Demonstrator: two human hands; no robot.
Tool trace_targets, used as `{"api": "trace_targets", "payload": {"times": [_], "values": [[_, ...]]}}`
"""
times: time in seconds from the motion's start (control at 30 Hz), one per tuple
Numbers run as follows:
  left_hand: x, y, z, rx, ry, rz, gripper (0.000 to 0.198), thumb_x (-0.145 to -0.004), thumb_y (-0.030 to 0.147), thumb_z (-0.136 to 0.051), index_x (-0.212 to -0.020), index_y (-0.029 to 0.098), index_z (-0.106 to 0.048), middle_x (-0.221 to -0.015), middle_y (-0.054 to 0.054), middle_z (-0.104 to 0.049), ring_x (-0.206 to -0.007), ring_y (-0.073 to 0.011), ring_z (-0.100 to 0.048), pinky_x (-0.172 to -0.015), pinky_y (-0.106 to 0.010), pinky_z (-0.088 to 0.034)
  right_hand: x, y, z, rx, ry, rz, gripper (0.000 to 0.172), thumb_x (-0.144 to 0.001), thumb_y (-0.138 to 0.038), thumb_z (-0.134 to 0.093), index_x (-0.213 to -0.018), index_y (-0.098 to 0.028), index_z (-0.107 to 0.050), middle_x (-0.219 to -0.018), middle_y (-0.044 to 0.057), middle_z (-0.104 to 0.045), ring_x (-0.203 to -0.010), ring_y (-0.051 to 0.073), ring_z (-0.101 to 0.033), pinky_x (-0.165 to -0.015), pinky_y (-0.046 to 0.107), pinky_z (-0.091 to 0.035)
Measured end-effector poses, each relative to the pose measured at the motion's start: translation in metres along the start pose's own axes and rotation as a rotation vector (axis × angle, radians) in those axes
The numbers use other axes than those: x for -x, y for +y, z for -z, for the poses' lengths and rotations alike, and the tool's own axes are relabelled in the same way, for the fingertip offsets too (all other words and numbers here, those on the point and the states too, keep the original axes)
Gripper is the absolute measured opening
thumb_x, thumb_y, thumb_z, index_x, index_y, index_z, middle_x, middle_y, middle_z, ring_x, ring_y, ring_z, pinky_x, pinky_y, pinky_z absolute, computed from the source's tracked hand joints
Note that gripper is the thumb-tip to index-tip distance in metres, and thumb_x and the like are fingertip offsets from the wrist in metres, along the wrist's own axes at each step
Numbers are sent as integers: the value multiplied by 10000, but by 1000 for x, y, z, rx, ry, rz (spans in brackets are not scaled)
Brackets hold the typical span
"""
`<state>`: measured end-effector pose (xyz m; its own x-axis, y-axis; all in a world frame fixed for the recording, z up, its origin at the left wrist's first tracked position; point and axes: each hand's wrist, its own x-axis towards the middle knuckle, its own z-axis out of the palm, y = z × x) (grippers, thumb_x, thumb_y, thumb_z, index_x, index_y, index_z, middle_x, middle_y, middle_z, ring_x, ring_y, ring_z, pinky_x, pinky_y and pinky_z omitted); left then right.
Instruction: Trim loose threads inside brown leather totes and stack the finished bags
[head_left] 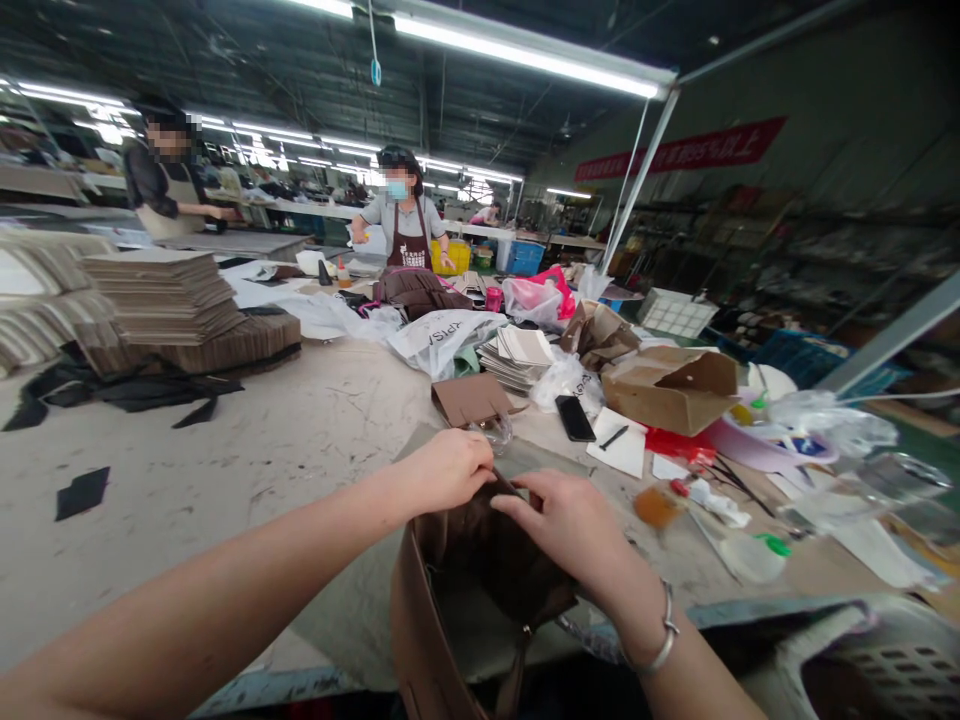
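A brown leather bag (429, 620) stands near the table's front edge, its dark inside facing up toward me. At its far rim, my left hand (448, 470) pinches the edge with bent fingers. Just to the right, my right hand (566, 515) grips the same rim between thumb and fingers; a bracelet (666, 630) circles that wrist. My fingers cover part of the rim. Right behind my left hand lies a flat brown leather piece (471, 400) with slits along one side. Under the bag, a grey-green sheet (352, 590) covers the tabletop.
Stacked panels (161, 300) and black strips (150, 390) lie on the left. To the right are a phone (574, 417), a pen on white paper (621, 455), an orange glue bottle (660, 503) and a cardboard box (667, 388). Two co-workers stand across the table.
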<state>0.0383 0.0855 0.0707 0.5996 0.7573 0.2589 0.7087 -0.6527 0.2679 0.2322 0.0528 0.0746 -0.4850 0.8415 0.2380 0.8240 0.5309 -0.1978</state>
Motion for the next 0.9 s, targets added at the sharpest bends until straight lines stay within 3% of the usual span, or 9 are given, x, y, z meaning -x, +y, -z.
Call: {"api": "trace_targets", "payload": {"times": [0.07, 0.17, 0.23, 0.37, 0.47, 0.57, 0.67, 0.77, 0.9], "values": [[4, 0, 3, 34, 33, 37, 111, -782, 265, -628, -796, 160, -594, -974, -52, -653, -904, -180, -603, -810, -285, -457, -7, 1, -6, 74, -1, 29, 325, -888, -418, -510, -667, -213, -631, -701, 2, -635, -665, 161, -585, -567, 270, -339], [17, 4, 12, 62, 84, 73, 413, -649, 390, -748, -932, 185, -528, -1255, -76, -534, -1107, -229, -527, -914, -338, -434, -10, 5, -13, 136, 5, 39, 299, -899, -349, -500, -666, -205, -620, -709, 6, -633, -661, 162, -585, -567, 276, -335], [26, 8, 18, 30, 75, 103, 535, -600, 429, -773, -997, 203, -496, -1322, -75, -475, -1160, -251, -485, -944, -373, -418, -10, 7, -14, 152, 12, 25, 298, -901, -342, -492, -672, -201, -621, -705, 12, -632, -655, 162, -582, -568, 278, -335], [36, 11, 23, -89, 26, 215, 357, -681, 275, -711, -973, 209, -516, -1235, -61, -523, -1078, -248, -529, -894, -382, -433, -7, 7, -11, 149, 12, 2, 308, -901, -339, -487, -664, -196, -621, -713, 22, -637, -668, 163, -581, -583, 280, -337], [35, 8, 25, -116, -49, 206, 190, -729, 158, -609, -905, 211, -563, -1140, -34, -567, -1011, -213, -561, -856, -343, -442, 0, 5, -9, 133, 9, -18, 309, -903, -325, -477, -656, -197, -613, -709, 20, -631, -679, 164, -583, -590, 284, -337], [33, 6, 28, -117, -117, 198, 176, -741, 105, -543, -859, 223, -600, -1016, -9, -615, -945, -186, -583, -817, -309, -448, 12, 4, -8, 132, 15, -62, 314, -905, -323, -467, -646, -198, -594, -698, 17, -618, -669, 166, -578, -585, 290, -334], [30, 10, 27, -106, -117, 199, 137, -742, 235, -610, -878, 234, -626, -1038, -16, -626, -948, -204, -587, -807, -316, -455, 20, 4, -8, 129, 19, -103, 311, -903, -325, -468, -646, -198, -588, -698, 18, -614, -656, 166, -574, -579, 289, -333], [23, 18, 20, -102, -36, 198, 247, -759, 446, -609, -881, 236, -651, -1102, -34, -617, -978, -223, -581, -839, -341, -451, 22, 2, -7, 113, 20, -116, 308, -904, -321, -470, -648, -197, -588, -694, 18, -615, -639, 161, -571, -574, 284, -336], [10, 24, 9, -177, -55, 256, 270, -851, 376, -485, -752, 197, -660, -887, -51, -667, -831, -205, -619, -741, -319, -469, 23, 3, -7, 110, 24, -132, 316, -905, -335, -483, -643, -195, -591, -681, 21, -617, -633, 163, -576, -569, 279, -337]]}}
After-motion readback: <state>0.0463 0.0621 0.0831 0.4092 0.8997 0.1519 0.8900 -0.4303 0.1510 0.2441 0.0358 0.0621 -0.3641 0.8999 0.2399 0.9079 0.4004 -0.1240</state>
